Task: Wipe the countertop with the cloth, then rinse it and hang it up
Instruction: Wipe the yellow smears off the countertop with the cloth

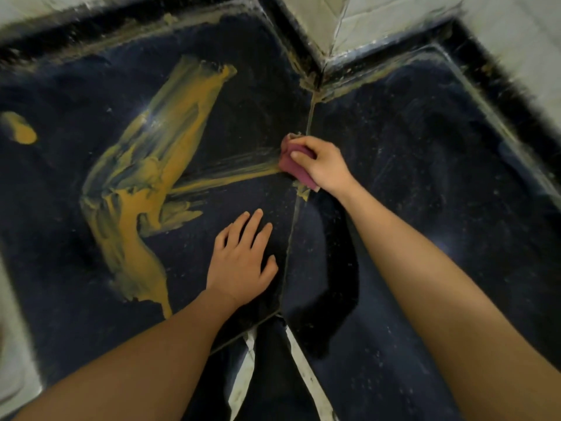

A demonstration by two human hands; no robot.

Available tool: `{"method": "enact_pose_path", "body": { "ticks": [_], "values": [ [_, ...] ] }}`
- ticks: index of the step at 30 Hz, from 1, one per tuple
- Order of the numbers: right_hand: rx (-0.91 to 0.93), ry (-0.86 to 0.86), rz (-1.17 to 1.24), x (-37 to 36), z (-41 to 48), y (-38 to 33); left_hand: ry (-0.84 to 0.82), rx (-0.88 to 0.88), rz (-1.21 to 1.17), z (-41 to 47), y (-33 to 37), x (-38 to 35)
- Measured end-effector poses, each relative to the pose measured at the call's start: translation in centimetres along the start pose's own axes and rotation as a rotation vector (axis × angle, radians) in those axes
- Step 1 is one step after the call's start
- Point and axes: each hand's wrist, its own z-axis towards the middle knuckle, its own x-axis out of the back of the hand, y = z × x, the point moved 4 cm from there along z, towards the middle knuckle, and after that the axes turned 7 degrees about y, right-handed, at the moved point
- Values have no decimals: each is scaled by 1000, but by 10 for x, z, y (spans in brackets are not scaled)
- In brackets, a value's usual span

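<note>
Pink cloth (296, 165) bunched under right hand (323, 165), fingers curled round it, pressed on dark countertop (425, 153) at the seam between two slabs. Yellow smear (142, 189) streaking left from cloth; small separate blob (21, 129) far left, possibly same stuff. Left hand (239, 262) flat on counter, fingers spread, holding nothing. Tiled wall (379, 16) at the corner behind.

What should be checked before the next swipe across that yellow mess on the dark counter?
1. Right hand grips the maroon cloth: ok.
2. Cloth pressed on the dark speckled countertop: ok.
3. Left hand flat, clear of the large yellow smear: ok.
4. Smear wiped away: not ok, most remains.
5. Small yellow blob at far left removed: not ok.
6. Cloth's underside clean enough: cannot tell.
</note>
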Motion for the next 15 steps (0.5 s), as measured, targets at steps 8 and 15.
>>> {"method": "enact_pose_path", "body": {
  "ticks": [8, 15],
  "values": [
    [-86, -51, 64, -20, -102, -14, -50, 24, -100, -1, 1, 4],
    [-187, -29, 101, -33, -181, -20, 147, 343, -667, -13, -29, 37]
  ]
}}
